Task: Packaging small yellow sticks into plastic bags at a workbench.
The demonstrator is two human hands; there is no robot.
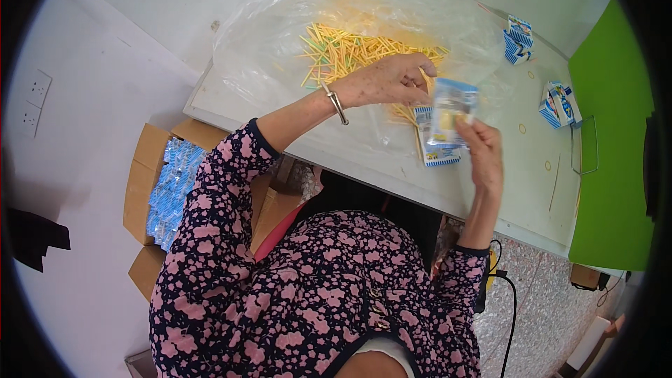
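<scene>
In my right hand [483,147] a small clear-and-blue packet [453,101] is pinched by its lower right edge, with something yellow showing inside. The packet is slightly blurred. My left hand [392,80], with a metal bangle on the wrist, is curled just left of the packet's top corner. Whatever its fingers hold, if anything, cannot be made out. Behind that hand lies a heap of thin sticks [343,49], mostly yellow with some green and pink, on a clear plastic sheet [259,49]. Under the held packet, another blue-and-white packet [442,157] rests on the table.
Blue-and-white packets [518,45] lie at the table's far right, with another bundle of packets [558,105] nearer the green panel [609,147]. Small rings [521,128] dot the white table [511,189]. An open cardboard box [140,185] of blue packets stands at left.
</scene>
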